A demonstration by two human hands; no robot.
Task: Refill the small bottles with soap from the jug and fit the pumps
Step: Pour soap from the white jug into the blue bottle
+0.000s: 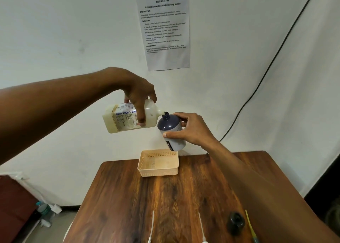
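Note:
My left hand (pixel 138 93) grips the white soap jug (pixel 127 117) from above, holding it tipped on its side in the air, spout pointing right. The spout touches the open mouth of a small dark-blue bottle (pixel 170 127), which my right hand (pixel 191 128) holds tilted towards the jug, fingers wrapped round its body. Both are held well above the table, over the peach basket (pixel 158 170). Near the front edge lie two white pump tubes (pixel 151 226) (pixel 201 226), a black cap (pixel 236 222) and a yellow tube (pixel 250 226).
The brown wooden table (pixel 128 196) stands against a white wall with a printed task sheet (pixel 164 29). A black cable (pixel 266 71) runs down the wall on the right. Clutter with a bottle (pixel 43 208) sits on the floor at the left.

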